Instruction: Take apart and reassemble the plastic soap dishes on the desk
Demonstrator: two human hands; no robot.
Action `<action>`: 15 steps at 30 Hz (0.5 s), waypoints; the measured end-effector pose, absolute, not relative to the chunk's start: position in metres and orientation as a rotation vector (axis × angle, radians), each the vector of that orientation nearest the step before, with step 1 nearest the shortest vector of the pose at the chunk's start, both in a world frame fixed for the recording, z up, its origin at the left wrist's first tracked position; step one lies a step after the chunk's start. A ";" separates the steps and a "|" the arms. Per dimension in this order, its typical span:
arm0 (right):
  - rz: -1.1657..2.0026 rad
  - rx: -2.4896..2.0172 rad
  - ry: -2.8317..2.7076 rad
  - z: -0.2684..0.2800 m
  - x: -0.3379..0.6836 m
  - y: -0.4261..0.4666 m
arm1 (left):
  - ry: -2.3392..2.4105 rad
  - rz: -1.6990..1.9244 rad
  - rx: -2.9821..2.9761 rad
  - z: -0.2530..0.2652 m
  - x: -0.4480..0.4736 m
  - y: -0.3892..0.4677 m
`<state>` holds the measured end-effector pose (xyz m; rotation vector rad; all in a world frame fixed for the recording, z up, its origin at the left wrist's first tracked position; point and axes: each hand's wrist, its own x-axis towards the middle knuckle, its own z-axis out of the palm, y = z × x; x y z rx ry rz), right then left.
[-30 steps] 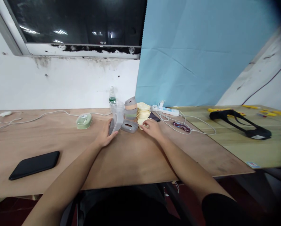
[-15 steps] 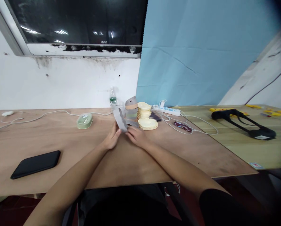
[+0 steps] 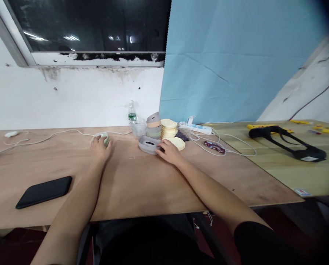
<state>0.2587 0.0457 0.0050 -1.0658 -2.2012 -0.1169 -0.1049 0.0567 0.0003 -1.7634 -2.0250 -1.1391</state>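
Note:
My left hand (image 3: 100,147) rests over a pale green oval box (image 3: 105,140), its fingers curled across the top and hiding most of it. Beneath the fingers of my right hand (image 3: 168,151) is the right rim of a grey oval dish (image 3: 147,145), which lies flat with a dark slot showing inside. Right behind the dish stands a tilted stack of similar oval pieces (image 3: 154,125) in grey, peach and green. Cream-coloured dishes (image 3: 169,127) are piled beside it, and another cream dish (image 3: 179,142) sits partly behind my right hand.
A clear plastic tub (image 3: 138,128) and a bottle (image 3: 131,112) stand by the wall. White cables run to a power strip (image 3: 200,129). A dark red patterned object (image 3: 214,147) lies among them. At front left is a black phone-like slab (image 3: 44,191); a black frame (image 3: 287,143) occupies the right table.
The grey piece that both hands held tilted up is now flat on the table. My left hand has left it and moved left onto the green box; my right hand stays at the grey rim.

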 end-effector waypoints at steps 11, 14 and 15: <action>-0.159 -1.068 -2.211 0.000 0.261 0.051 | -2.341 -0.923 -1.630 -0.003 -0.119 0.055; -0.184 -1.042 -2.220 -0.001 0.258 0.050 | -2.353 -1.002 -1.521 0.004 -0.111 0.049; -0.194 -1.040 -2.219 -0.001 0.258 0.050 | -2.371 -1.019 -1.500 0.005 -0.110 0.048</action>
